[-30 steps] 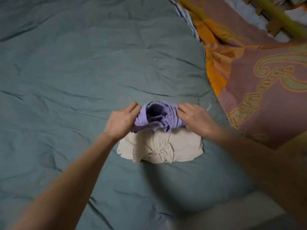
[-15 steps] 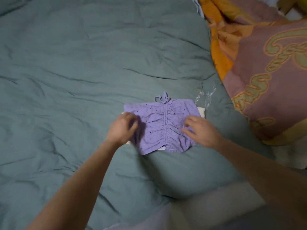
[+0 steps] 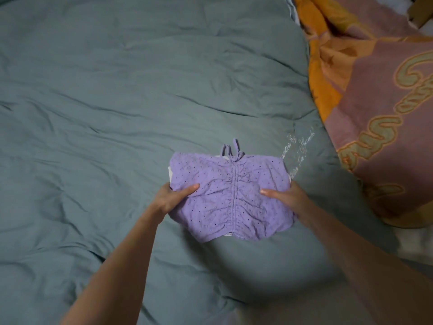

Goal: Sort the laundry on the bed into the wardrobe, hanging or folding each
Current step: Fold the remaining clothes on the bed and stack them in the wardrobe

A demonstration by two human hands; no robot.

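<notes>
Teal duvet (image 3: 117, 102), wrinkled soft cotton, covers the bed; pale embroidered script sits near its right edge. Folded lilac top (image 3: 230, 195), eyelet fabric with dark pinholes, ruched centre seam and tie loops at the far end, lies toward the duvet's right side on top of a white garment (image 3: 170, 178), of which only slivers show. Left hand (image 3: 172, 198) grips the top's left edge, thumb flat on top, fingers hidden beneath. Right hand (image 3: 287, 198) grips the right edge likewise. Orange-and-mauve patterned blanket (image 3: 375, 102), thick weave, bunched along the bed's right edge.
</notes>
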